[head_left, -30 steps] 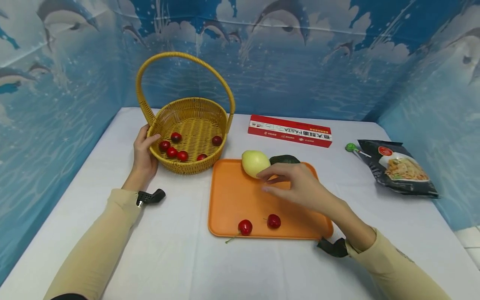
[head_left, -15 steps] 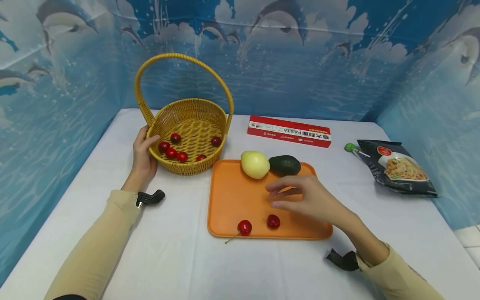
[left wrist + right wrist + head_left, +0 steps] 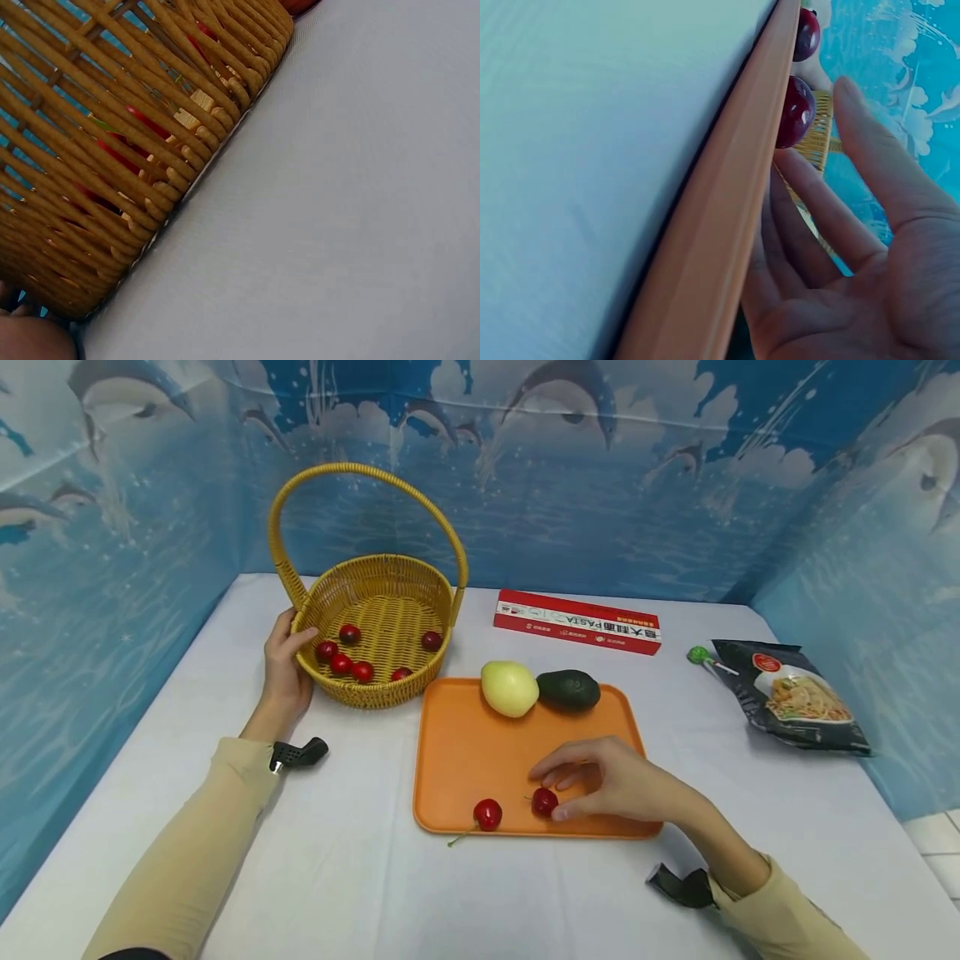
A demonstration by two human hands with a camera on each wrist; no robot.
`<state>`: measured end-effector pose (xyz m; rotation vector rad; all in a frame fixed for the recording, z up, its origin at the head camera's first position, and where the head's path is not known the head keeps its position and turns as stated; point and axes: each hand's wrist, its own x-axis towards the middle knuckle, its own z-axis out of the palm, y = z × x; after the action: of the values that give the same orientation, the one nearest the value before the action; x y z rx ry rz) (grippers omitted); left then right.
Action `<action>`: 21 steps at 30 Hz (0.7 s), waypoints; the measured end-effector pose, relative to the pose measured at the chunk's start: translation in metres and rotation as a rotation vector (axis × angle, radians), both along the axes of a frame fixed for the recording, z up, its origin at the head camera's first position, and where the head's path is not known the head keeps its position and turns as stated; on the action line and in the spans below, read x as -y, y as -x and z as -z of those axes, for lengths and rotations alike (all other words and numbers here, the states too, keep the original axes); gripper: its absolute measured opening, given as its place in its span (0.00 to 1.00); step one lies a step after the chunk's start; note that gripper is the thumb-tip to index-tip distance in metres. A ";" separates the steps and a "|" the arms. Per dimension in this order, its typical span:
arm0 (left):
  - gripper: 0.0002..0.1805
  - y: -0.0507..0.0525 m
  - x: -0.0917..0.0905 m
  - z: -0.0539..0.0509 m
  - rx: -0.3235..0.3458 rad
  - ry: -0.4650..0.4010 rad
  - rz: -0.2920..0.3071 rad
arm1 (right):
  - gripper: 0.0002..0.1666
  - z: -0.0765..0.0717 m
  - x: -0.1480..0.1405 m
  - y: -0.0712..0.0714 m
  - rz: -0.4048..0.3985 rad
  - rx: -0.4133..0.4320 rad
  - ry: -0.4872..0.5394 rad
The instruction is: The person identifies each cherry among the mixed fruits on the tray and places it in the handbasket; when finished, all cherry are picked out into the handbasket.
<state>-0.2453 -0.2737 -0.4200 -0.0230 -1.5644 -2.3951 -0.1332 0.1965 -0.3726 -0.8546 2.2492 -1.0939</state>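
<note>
My left hand (image 3: 285, 667) grips the left rim of a yellow woven basket (image 3: 375, 696), thumb over the edge and fingers outside. Several red cherries (image 3: 341, 664) lie inside it; in the left wrist view, red shows through the basket's weave (image 3: 112, 150). My right hand (image 3: 615, 781) is low over the orange tray (image 3: 465, 752), its thumb and fingers spread around a cherry (image 3: 543, 802). The right wrist view shows the thumb (image 3: 877, 150) apart from that cherry (image 3: 796, 112). Another cherry (image 3: 487, 815) with a green stem sits to its left at the tray's front edge.
At the tray's back edge lie a yellow-green fruit (image 3: 509, 688) and a dark green avocado (image 3: 568, 691). Behind is a red pasta box (image 3: 577, 622). A green-topped stick (image 3: 701, 656) and a black food packet (image 3: 795, 697) lie to the right. A dolphin-print cloth (image 3: 525, 510) surrounds the table.
My right hand has moved from beside the yellow-green fruit toward the front of the tray, down to the cherry. The avocado has come into full view. My left hand stays on the basket.
</note>
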 end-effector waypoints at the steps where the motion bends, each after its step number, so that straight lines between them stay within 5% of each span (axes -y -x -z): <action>1: 0.27 0.000 0.000 0.000 0.002 -0.002 -0.001 | 0.27 0.001 0.000 0.000 -0.002 0.006 0.006; 12: 0.28 0.000 0.000 -0.002 0.007 -0.007 0.005 | 0.24 0.009 0.001 -0.002 0.071 -0.093 0.027; 21: 0.27 -0.002 0.000 -0.003 0.013 -0.014 0.006 | 0.24 0.012 0.011 -0.009 0.042 -0.166 0.006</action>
<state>-0.2434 -0.2739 -0.4175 -0.0099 -1.5556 -2.4153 -0.1241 0.1853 -0.3848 -0.9351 2.4111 -1.0845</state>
